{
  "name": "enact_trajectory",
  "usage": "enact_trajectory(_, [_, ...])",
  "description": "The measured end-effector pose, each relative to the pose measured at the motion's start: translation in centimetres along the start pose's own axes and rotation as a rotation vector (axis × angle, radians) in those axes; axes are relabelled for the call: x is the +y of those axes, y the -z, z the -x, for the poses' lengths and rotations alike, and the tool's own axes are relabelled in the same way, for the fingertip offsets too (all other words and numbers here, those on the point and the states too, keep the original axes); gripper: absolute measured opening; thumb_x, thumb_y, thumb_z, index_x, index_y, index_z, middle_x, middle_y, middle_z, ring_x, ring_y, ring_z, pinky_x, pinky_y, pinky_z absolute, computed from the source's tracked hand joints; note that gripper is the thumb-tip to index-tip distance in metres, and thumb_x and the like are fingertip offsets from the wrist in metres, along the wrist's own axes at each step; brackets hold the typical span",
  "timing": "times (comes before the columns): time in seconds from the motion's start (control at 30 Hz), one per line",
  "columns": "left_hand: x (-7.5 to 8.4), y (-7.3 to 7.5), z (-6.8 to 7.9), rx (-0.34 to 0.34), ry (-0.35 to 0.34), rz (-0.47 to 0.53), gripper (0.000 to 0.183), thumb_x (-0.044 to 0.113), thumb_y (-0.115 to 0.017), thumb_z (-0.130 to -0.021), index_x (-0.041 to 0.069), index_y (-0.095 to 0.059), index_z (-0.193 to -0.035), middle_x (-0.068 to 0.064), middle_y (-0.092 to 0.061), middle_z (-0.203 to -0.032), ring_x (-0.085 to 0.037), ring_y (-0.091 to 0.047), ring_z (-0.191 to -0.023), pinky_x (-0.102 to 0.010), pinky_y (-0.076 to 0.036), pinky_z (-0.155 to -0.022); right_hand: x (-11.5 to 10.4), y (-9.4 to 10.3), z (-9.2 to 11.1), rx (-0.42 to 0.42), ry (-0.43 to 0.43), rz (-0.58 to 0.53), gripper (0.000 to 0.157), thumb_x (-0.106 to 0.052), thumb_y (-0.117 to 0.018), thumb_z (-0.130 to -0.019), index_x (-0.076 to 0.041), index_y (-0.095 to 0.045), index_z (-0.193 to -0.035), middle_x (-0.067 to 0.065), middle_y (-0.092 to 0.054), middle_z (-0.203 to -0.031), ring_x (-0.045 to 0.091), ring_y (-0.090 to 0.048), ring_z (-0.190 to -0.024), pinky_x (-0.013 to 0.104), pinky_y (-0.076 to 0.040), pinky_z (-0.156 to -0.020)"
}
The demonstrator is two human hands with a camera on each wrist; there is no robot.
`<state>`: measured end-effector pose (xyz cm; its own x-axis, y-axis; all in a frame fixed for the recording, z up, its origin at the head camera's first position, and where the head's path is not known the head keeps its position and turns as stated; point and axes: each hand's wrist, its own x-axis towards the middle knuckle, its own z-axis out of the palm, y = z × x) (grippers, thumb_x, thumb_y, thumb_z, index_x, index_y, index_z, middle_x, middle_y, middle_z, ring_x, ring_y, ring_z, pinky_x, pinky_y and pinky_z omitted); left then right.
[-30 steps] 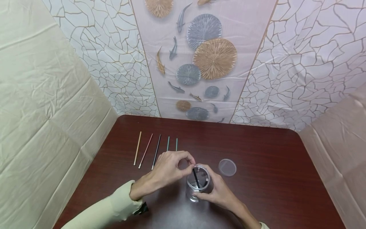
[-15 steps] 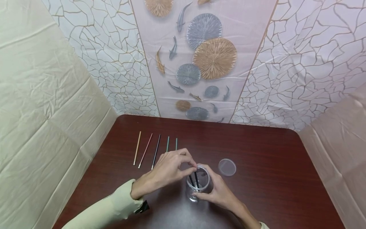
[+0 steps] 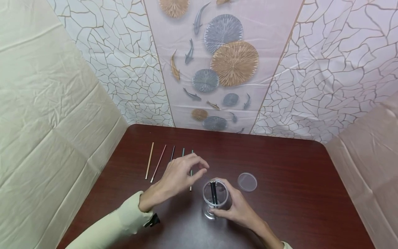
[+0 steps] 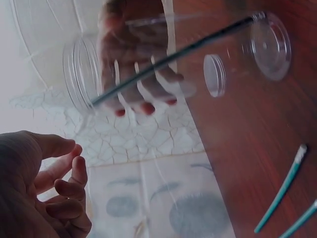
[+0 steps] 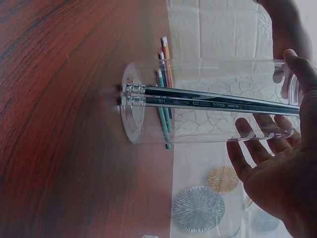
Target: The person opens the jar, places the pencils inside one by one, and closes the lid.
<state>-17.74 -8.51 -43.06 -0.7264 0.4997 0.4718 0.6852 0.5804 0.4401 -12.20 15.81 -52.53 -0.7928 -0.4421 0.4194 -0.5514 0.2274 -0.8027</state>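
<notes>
In the head view my right hand (image 3: 238, 206) grips the side of a clear plastic jar (image 3: 221, 196), thumb and fingers spread round it near the mouth. Two dark pencils (image 5: 208, 101) lean side by side inside, their ferrule ends at the jar's bottom; one shows HB lettering in the right wrist view. My left hand (image 3: 178, 177) hovers just left of the jar's rim, fingers loosely bent and holding nothing. In the left wrist view, thumb and index fingertip of that hand (image 4: 44, 183) come close together beside the jar mouth.
Left of the jar, a yellow pencil (image 3: 149, 160), a red pencil (image 3: 158, 163), a black pencil (image 3: 172, 153) and teal pencils (image 3: 191, 180) lie in a row, partly behind my left hand. A round clear lid (image 3: 247, 182) lies right of the jar on the dark wooden table (image 3: 295, 193).
My left hand has let go of a dark pencil, which now leans in the jar beside the other, and has moved up and left from the rim. The right hand keeps its hold.
</notes>
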Motion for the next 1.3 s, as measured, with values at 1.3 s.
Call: enact_trajectory(1.3, [-18.2,2.2,1.9,0.097,0.703,-0.280,0.031,0.029,-0.070,-0.100,0.012,-0.070,-0.126,-0.009,-0.074,-0.110,-0.035,-0.070,-0.090,-0.055,-0.053,-0.073,-0.1,0.0,0.1,0.005,0.006,0.004,0.088,-0.010,-0.099,-0.073,-0.009,-0.052,-0.147,0.008,-0.068,-0.134,0.026,-0.068,-0.117,0.027,-0.048,-0.107])
